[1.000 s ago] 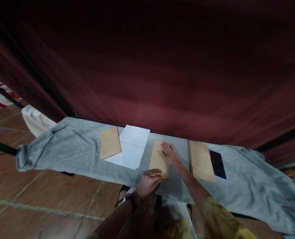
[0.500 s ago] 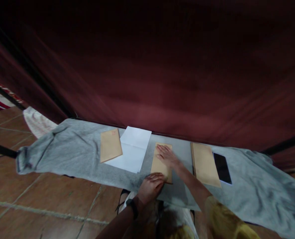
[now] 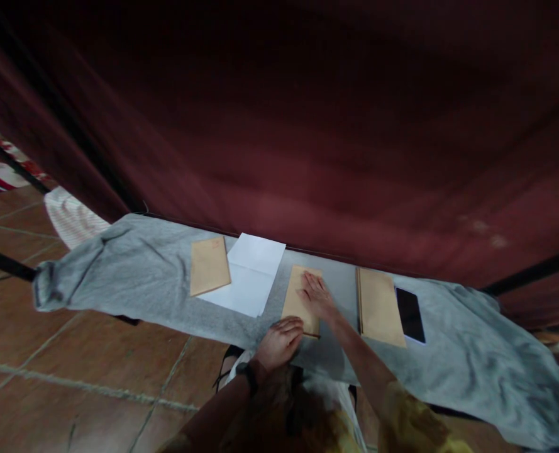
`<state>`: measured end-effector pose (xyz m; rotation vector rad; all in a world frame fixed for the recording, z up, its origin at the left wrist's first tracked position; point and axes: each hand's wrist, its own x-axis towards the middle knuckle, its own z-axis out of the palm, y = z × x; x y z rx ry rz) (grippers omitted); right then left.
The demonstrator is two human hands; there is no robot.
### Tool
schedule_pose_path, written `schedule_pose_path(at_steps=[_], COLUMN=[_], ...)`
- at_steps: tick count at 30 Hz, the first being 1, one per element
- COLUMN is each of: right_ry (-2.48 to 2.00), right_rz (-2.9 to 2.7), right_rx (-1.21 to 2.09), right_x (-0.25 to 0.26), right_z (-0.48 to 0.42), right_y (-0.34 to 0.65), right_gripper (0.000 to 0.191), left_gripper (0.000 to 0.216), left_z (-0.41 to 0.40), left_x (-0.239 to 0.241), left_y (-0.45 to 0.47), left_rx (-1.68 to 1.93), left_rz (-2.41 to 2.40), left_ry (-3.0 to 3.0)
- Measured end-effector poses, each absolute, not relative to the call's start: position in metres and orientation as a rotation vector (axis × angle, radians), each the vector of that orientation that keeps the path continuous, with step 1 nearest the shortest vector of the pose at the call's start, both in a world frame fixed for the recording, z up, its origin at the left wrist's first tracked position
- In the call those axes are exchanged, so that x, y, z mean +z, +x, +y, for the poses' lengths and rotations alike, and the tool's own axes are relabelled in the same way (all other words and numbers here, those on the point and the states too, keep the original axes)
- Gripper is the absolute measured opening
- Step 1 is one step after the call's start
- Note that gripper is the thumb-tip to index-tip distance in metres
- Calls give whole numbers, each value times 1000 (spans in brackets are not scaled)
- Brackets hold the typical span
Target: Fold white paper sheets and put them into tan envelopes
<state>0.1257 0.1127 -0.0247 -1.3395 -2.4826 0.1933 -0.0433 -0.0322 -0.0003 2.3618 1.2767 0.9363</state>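
A narrow brown envelope (image 3: 293, 292) lies flat on the grey cloth (image 3: 154, 283) in front of me. My right hand (image 3: 317, 296) rests palm down on its upper part, fingers stretched out. At the near left corner of the same envelope is my left hand (image 3: 279, 343), its fingers extended and lying on the paper; a dark watch is on that wrist. Left of it, a brown envelope with a small reddish mark (image 3: 210, 267) overlaps white paper sheets (image 3: 253, 270). On the right sits a stack of brown envelopes (image 3: 380, 308).
A phone with a dark screen (image 3: 410, 314) lies just right of the stack. Behind the cloth-covered surface hangs a dark red curtain (image 3: 279, 157). Dark metal bars (image 3: 5, 263) stand at both sides. Below are brown floor tiles (image 3: 95, 384).
My right hand has shifted slightly on the middle envelope, its fingers now a little nearer the right edge. My left hand stays at the near corner. The whole view has tilted a little.
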Motion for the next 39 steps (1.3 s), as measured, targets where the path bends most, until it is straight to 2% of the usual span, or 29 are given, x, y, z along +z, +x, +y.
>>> schedule_pose_path(at_steps=[17, 23, 31, 39], right_ry=[-1250, -1209, -1368, -1470], right_rz=[-2450, -2284, -1914, -2012], right_rx=[328, 416, 445, 314], right_x=[-26, -21, -18, -11], right_z=[9, -31, -39, -41], right_y=[152, 166, 152, 149], right_gripper=[54, 40, 33, 27], left_gripper=[30, 31, 31, 33], left_z=[-38, -38, -38, -45], left_x=[4, 2, -2, 0], left_y=[-40, -40, -40, -34], left_rx=[915, 883, 904, 918], left_rz=[1363, 1372, 1436, 1508], left_ry=[2350, 2324, 2301, 2396])
